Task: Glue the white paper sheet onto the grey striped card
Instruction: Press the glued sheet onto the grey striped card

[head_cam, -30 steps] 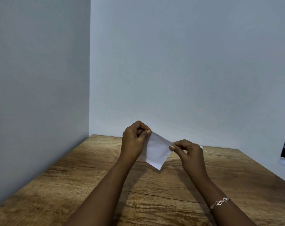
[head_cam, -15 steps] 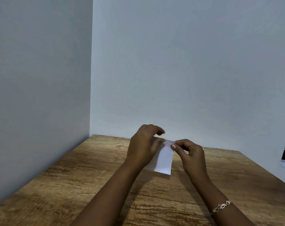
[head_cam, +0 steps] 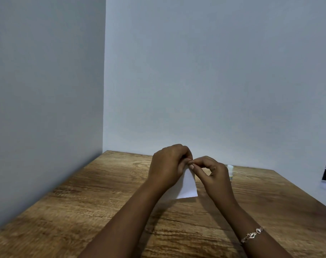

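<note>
Pinches with the left hand [head_cam: 167,166] the top of the white paper sheet [head_cam: 188,187], fingers curled down over its upper edge. Meets it with the right hand [head_cam: 215,174], thumb and forefinger closed together on the same top corner, other fingers loosely bent. Holds the sheet up off the wooden table [head_cam: 84,202], between the two hands, hanging down to a straight lower edge, its left part hidden behind the left wrist. Shows a small white-capped glue bottle [head_cam: 230,171] standing on the table just behind the right hand. Wears a chain bracelet [head_cam: 251,235] on the right wrist.
</note>
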Tool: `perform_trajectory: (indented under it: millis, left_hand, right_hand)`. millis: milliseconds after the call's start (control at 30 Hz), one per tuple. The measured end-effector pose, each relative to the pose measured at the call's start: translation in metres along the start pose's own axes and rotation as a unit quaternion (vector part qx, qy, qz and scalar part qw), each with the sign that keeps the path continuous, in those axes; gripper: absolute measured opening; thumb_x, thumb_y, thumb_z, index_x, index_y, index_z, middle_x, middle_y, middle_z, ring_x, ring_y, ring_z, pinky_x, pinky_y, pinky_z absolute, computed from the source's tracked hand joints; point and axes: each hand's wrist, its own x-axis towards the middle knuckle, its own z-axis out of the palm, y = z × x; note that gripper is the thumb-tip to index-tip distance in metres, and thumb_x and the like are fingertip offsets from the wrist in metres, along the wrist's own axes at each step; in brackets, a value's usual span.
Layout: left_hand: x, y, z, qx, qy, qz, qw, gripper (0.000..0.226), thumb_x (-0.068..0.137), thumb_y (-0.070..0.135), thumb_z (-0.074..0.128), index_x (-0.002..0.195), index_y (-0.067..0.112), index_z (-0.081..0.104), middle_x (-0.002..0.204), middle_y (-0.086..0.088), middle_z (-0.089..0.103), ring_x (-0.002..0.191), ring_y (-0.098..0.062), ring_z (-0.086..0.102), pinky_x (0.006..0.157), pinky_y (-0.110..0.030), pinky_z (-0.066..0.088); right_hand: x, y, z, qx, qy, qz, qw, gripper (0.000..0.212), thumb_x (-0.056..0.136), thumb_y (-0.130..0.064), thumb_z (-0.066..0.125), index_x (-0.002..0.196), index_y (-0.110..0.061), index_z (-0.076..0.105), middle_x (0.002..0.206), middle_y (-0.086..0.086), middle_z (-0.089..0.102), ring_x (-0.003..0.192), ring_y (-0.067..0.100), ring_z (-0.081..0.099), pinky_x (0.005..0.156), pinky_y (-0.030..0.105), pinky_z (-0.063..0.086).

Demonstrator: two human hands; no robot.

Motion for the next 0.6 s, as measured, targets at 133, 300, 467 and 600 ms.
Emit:
perform_trajectory:
  millis: [133,300,467,600]
  left_hand:
    - [0.003,-0.002,-0.003,-0.056,0.020,-0.039,0.997,0.008,0.083,0.014,0.061,0.078,0.013,0.067,0.078,0.000,0.070,0.077,-0.016,0.064,0.072,-0.034,0.050]
    - [0.005,-0.009,-0.008,-0.128,0.049,-0.101,0.985,0.007,0.082,0.010,0.063,0.076,0.010,0.068,0.076,0.003,0.070,0.077,-0.012,0.064,0.073,-0.029,0.051]
    - [0.006,-0.016,-0.010,-0.178,0.070,-0.152,0.970,0.017,0.082,0.012,0.064,0.068,0.021,0.063,0.067,0.017,0.062,0.066,0.007,0.057,0.059,-0.005,0.039]
    - [0.006,-0.020,-0.012,-0.215,0.099,-0.191,0.953,0.027,0.082,0.011,0.064,0.062,0.029,0.059,0.066,0.015,0.062,0.065,0.004,0.056,0.059,-0.008,0.039]
  right_hand:
    - [0.002,0.002,0.000,0.002,-0.010,0.014,1.000,0.006,0.078,-0.002,0.066,0.075,-0.005,0.070,0.075,0.005,0.068,0.075,0.013,0.062,0.068,0.022,0.045]
    - [0.002,0.005,0.000,-0.011,-0.023,0.023,0.999,0.006,0.078,-0.001,0.066,0.075,0.001,0.071,0.075,0.012,0.069,0.074,0.019,0.063,0.069,0.025,0.046]
    - [0.002,0.007,-0.001,-0.010,-0.023,0.042,0.999,0.007,0.078,-0.001,0.066,0.073,-0.002,0.071,0.071,0.006,0.066,0.071,0.013,0.061,0.068,0.021,0.045]
    - [0.002,0.009,-0.002,0.009,-0.017,0.064,0.998,0.007,0.079,-0.002,0.065,0.075,-0.001,0.071,0.074,0.007,0.068,0.074,0.017,0.062,0.070,0.017,0.045]
